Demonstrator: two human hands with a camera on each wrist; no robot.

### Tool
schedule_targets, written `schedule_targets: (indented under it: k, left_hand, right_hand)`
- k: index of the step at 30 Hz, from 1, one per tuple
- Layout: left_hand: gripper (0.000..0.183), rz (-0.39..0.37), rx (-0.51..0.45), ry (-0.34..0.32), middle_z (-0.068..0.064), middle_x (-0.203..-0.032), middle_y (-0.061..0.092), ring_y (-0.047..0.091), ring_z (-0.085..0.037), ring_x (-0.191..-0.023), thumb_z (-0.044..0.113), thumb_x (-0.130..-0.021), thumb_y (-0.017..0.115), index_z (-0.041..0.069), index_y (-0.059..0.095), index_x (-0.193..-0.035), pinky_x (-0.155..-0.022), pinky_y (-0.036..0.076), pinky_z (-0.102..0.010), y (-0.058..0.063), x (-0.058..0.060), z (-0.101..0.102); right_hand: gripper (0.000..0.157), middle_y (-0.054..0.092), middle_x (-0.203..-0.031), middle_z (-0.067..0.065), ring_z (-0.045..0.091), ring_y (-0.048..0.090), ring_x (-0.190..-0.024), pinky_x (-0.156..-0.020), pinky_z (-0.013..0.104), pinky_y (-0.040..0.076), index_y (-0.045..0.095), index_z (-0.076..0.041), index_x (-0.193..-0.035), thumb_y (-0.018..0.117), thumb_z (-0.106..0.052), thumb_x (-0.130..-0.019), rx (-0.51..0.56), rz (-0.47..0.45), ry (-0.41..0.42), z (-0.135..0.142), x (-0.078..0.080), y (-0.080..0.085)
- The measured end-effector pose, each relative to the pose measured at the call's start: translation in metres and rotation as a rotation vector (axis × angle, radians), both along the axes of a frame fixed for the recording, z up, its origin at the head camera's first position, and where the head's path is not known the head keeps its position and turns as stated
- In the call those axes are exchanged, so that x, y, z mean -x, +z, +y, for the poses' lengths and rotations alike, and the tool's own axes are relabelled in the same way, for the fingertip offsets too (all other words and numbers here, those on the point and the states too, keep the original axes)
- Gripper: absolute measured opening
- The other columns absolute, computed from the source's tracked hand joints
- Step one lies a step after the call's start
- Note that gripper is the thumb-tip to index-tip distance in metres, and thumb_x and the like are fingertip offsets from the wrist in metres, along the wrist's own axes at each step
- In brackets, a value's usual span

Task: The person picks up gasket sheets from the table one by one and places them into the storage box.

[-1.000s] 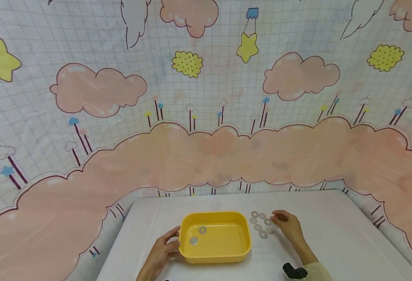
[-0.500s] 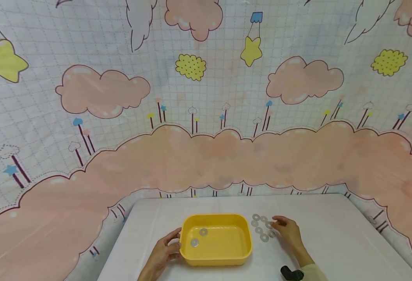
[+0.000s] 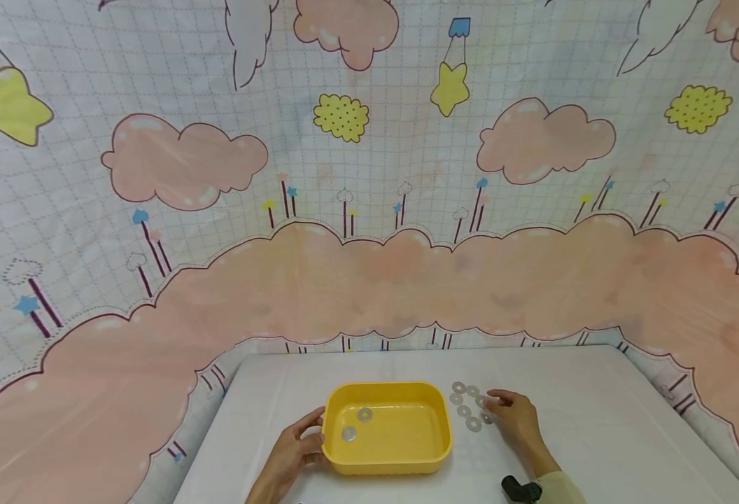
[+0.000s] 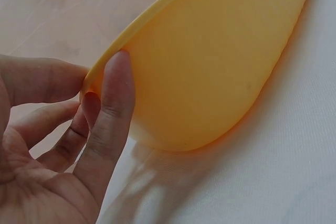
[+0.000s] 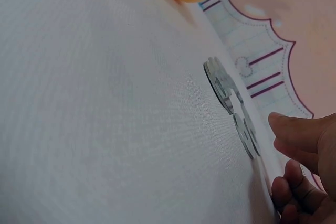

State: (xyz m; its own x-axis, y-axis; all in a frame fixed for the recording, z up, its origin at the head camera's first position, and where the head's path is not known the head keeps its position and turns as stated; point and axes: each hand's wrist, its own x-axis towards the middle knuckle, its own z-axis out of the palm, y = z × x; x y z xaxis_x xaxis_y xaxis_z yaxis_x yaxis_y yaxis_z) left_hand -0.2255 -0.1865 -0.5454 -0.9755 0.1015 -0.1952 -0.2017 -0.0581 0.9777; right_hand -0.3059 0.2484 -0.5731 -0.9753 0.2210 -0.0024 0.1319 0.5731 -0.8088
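Note:
A yellow plastic basin sits on the table, with two flat ring-shaped washers inside. My left hand holds its left end, the thumb against the outer wall and a fingertip right at the rim. To the right of the basin lies a loose cluster of several grey washers. Over the right side of this cluster is my right hand, its fingers loosely bent and partly covering one washer. In the right wrist view, the thumb and index fingertips are close together beside the washers, with nothing visible between them.
A white cloth covers the table. Behind it hangs a backdrop printed with clouds and stars. A black strap-like device is on the right wrist, by a pale sleeve.
My right hand has come slightly nearer and lower over the cluster, covering more of one washer. The left hand and the basin stay put; the head view has shifted a little.

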Motion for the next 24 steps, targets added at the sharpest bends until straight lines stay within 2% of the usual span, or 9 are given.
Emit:
schedule_targets:
  k: [9,16,24]
  left_hand:
    - [0.069,-0.005,-0.006,0.005,-0.011,-0.126,0.046,0.065,-0.015,-0.078,0.005,-0.089,0.062,-0.001,0.033,-0.151,-0.07,0.058,-0.027,-0.001,-0.005,0.002]
    - [0.07,-0.012,-0.004,0.005,-0.011,-0.125,0.047,0.065,-0.015,-0.078,0.005,-0.089,0.063,0.0,0.032,-0.152,-0.07,0.058,-0.028,-0.002,-0.007,0.003]
    - [0.07,-0.009,-0.005,0.023,-0.011,-0.124,0.047,0.064,-0.014,-0.077,0.005,-0.087,0.063,-0.002,0.033,-0.151,-0.07,0.058,-0.027,0.0,-0.011,0.004]
  right_hand:
    - [0.035,0.059,-0.089,0.009,0.023,0.051,-0.083,-0.066,0.028,0.038,0.073,-0.002,-0.111,0.075,-0.024,-0.084,-0.076,0.033,-0.003,0.001,-0.001,-0.006]
    - [0.034,0.063,-0.09,0.011,0.024,0.054,-0.084,-0.065,0.027,0.039,0.073,0.001,-0.108,0.075,-0.02,-0.082,-0.072,0.018,-0.02,-0.001,-0.002,-0.004]
    - [0.027,0.065,-0.085,0.01,0.022,0.055,-0.08,-0.067,0.028,0.039,0.076,0.0,-0.101,0.077,-0.017,-0.079,-0.109,0.069,-0.025,-0.003,-0.005,-0.003]
